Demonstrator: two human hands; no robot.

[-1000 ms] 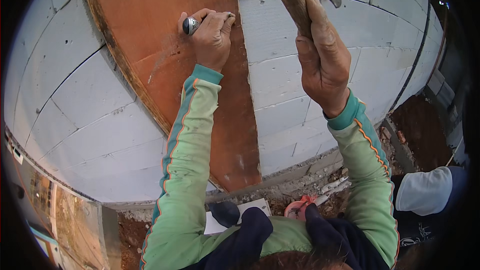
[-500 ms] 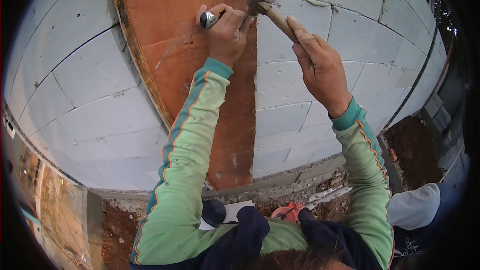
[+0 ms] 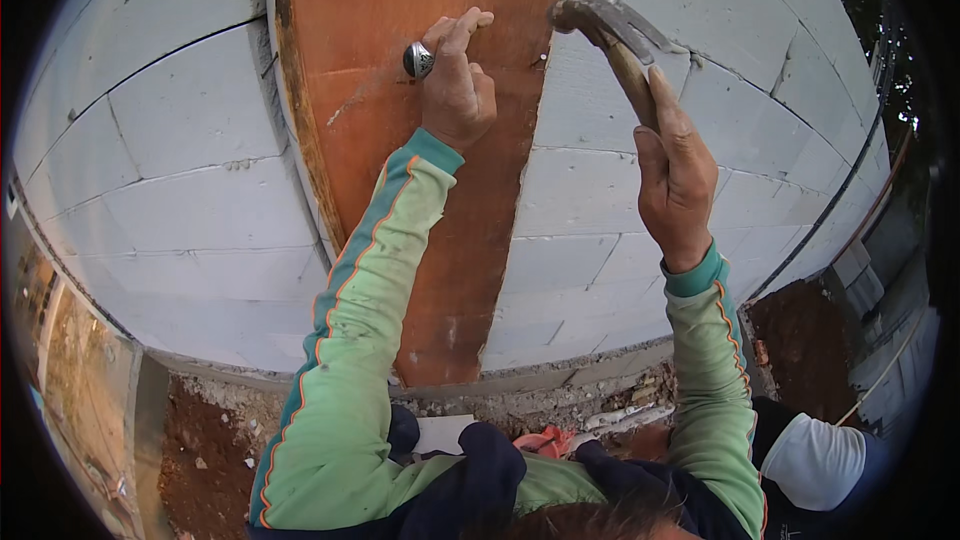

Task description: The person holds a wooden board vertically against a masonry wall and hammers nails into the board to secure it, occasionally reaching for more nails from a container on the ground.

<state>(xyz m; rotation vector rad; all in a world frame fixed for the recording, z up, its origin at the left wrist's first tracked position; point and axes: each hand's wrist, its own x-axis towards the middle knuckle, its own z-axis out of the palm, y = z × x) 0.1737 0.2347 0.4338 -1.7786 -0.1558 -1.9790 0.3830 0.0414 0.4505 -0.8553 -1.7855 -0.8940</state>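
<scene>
My right hand (image 3: 680,175) grips the wooden handle of a claw hammer (image 3: 615,25), thumb laid along it, its head raised near the panel's right edge. A small light spot, perhaps a nail head (image 3: 543,58), shows near that edge below the hammer head. My left hand (image 3: 457,85) is against the reddish-brown wooden panel (image 3: 430,270). Its thumb and forefinger stand apart with nothing visible between them; the other fingers are partly curled. A ring with a dark stone (image 3: 418,60) is on that hand.
Pale block walls (image 3: 190,130) flank the panel on both sides. Below lie a rubble-strewn ledge, a red plastic thing (image 3: 545,442) and a white flat piece (image 3: 442,434). Bare soil (image 3: 205,440) is at lower left. A pale cloth-covered shape (image 3: 815,460) shows at lower right.
The hammer has come away from my left hand, moving right with my right hand. My left thumb and forefinger have parted. The whole view has shifted slightly.
</scene>
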